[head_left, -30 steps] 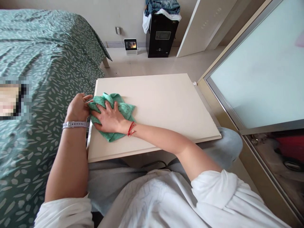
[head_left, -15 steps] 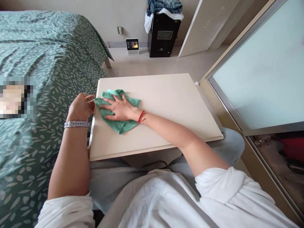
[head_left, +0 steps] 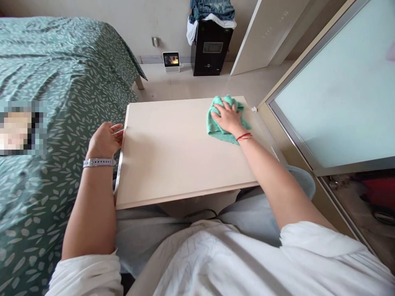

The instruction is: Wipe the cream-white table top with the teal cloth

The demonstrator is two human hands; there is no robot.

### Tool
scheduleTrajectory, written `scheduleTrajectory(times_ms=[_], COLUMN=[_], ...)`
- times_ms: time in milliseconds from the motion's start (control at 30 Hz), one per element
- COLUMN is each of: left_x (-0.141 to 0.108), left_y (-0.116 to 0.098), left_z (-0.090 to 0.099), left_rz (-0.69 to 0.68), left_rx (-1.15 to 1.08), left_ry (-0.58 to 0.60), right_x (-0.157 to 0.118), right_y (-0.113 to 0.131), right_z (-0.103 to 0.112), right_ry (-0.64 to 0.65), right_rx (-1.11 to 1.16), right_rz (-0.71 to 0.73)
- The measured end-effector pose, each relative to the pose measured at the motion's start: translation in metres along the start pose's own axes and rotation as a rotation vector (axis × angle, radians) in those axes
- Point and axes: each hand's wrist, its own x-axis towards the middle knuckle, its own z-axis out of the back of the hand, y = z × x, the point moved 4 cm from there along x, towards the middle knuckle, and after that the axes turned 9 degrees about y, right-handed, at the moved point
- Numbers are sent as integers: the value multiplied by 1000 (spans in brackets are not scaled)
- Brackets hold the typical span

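Note:
My right hand [head_left: 228, 118] presses a green cleaning cloth [head_left: 215, 126] down near the far right corner of a cream tabletop [head_left: 173, 144]. Its fingers are bent over the bunched cloth, and a red string bracelet circles the wrist. At the tabletop's left edge is my left hand [head_left: 106, 137], palm partly turned up, with its fingers apart and the tips at the edge. Whether those tips bear on the edge or reach beneath it, I cannot tell. A pale watch strap [head_left: 98, 162] is on that wrist.
A bed with a green leaf-patterned cover [head_left: 77, 94] stands on the left. Beyond the tabletop are a small screen device [head_left: 171, 61] and a black cabinet [head_left: 208, 51] with jeans [head_left: 212, 9] on top. A door [head_left: 256, 39] and a frosted sliding panel [head_left: 342, 90] stand to the right.
My right hand has slid the cloth from the tabletop's left side across to its far right corner. My left hand has stayed at the left edge.

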Motion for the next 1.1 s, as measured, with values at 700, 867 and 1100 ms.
scheduleTrajectory(times_ms=[700, 867, 1100], left_x=[2, 3, -4], left_y=[0, 0, -2], left_z=[-2, -2, -3], left_rz=[5, 0, 10], left_rx=[24, 8, 9], left_ry=[-8, -9, -7], right_x=[-90, -82, -81], right_y=[-34, 55, 198], right_z=[-25, -27, -44], right_ry=[-150, -47, 79], right_rx=[-18, -7, 47], right_rz=[-285, -85, 309])
